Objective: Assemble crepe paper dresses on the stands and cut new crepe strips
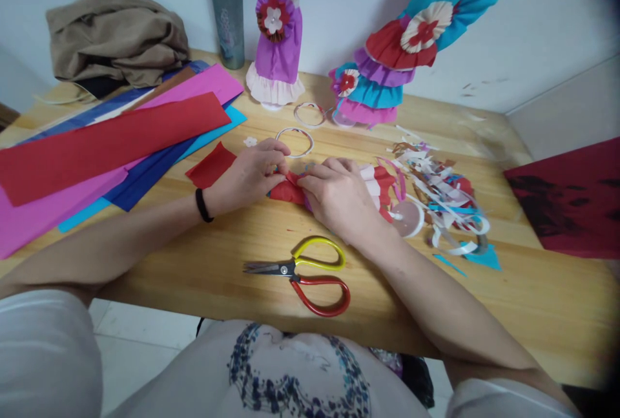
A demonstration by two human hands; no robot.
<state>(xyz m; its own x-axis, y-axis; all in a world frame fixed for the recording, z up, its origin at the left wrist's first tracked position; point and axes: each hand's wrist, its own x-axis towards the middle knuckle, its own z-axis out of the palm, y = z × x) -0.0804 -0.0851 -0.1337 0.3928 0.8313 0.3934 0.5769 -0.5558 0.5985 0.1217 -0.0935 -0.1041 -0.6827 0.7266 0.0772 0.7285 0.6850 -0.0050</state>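
Observation:
A small dress of red, purple and white crepe paper [372,180] lies on its side on the table, its round white base [407,219] pointing right. Pinched at the dress's red upper end is my left hand [256,169], thumb and finger together, a black band on its wrist. My right hand [334,195] lies over the middle of the dress with fingers curled on it and hides much of it. Beside my left hand is a loose red paper piece [211,166]. Scissors [290,269] with one yellow and one red handle rest in front of my hands, blades to the left.
Long crepe paper strips [116,146] cover the left side. Paper scraps [445,198] are heaped at right. Behind stand a bottle [227,11], a purple paper dress [278,50] and a tiered paper dress [387,69]. Ribbon rings [295,142] and a brown cloth [116,40] lie nearby.

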